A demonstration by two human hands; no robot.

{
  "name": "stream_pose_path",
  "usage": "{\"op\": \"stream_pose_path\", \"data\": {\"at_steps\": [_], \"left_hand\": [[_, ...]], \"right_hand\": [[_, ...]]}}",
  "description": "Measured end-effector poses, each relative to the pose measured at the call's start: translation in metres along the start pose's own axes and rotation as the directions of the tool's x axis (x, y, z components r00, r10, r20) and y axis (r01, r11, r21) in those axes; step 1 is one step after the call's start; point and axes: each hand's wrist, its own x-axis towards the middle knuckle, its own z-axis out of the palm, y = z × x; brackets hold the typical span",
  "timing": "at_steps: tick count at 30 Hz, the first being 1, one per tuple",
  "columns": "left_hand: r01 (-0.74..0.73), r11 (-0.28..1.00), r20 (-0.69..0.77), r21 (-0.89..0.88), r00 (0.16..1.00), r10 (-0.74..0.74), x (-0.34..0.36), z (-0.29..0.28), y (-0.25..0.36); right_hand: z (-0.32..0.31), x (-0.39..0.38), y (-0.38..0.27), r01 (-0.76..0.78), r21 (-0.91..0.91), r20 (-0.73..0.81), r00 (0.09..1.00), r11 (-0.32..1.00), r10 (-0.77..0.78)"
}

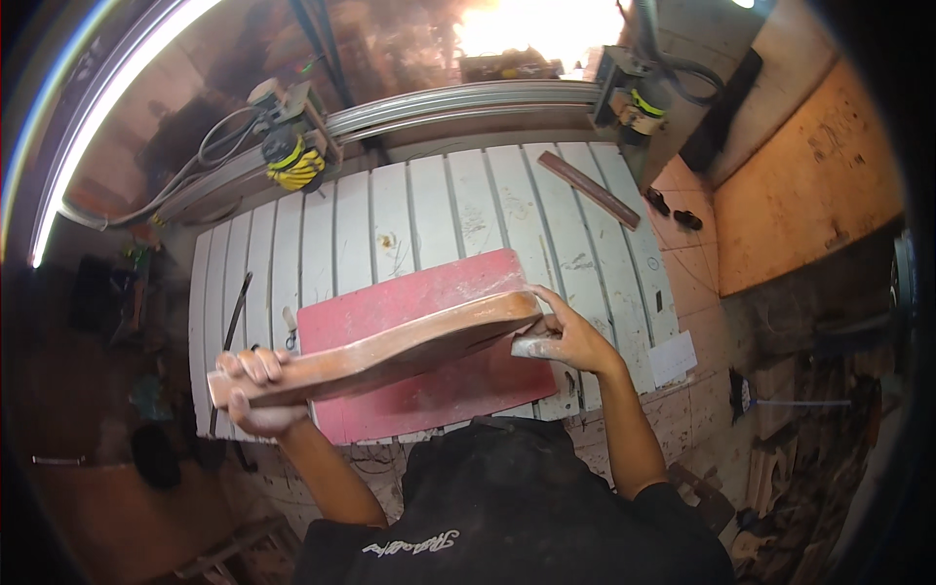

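I wear a black shirt, spread behind my grip. Its short sleeves leave my forearms bare toward the grip. White, script-like lettering marks the cloth behind my left hand. Pale dust coats that hand's fingers and my right hand's thumb.

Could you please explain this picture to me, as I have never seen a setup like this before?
There is no robot: these are a person's own bare hands, seen from a wide fisheye camera on their head, looking down. That is why straight edges bend. The left hand grips the narrow end of a long, curved wooden piece; the right hand holds the broader end. Beneath it, a red sheet lies on a pale grooved table. A brown strip lies near the far right corner. Beyond runs a metal rail, with machine units at both sides.
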Motion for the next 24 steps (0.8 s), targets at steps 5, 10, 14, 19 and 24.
{"op": "stream_pose_path", "data": {"at_steps": [5,10,14,19,24], "left_hand": [[0.132,0.872,-0.531,0.471,0.832,0.161,-0.004,-0.039,-0.014],[0.340,0.600,-0.584,0.724,0.765,0.272,-0.018,-0.036,-0.031],[0.436,0.475,-0.589,0.764,0.772,0.239,-0.048,-0.046,-0.047],[0.467,0.623,-0.678,0.628,0.721,0.143,-0.042,-0.070,-0.023],[0.505,0.666,-0.789,0.549,0.576,0.213,-0.050,-0.102,-0.020]], "right_hand": [[0.027,-0.018,0.003,-0.007,-0.007,0.098,0.995,1.000,0.008],[0.051,-0.033,-0.013,-0.012,-0.149,0.176,0.984,0.989,0.038],[0.065,-0.038,-0.022,-0.005,-0.254,0.215,0.975,0.967,0.061],[0.077,-0.032,-0.022,0.036,-0.248,0.252,0.967,0.968,0.028],[0.089,-0.026,-0.032,0.043,-0.283,0.317,0.947,0.958,0.051]]}}
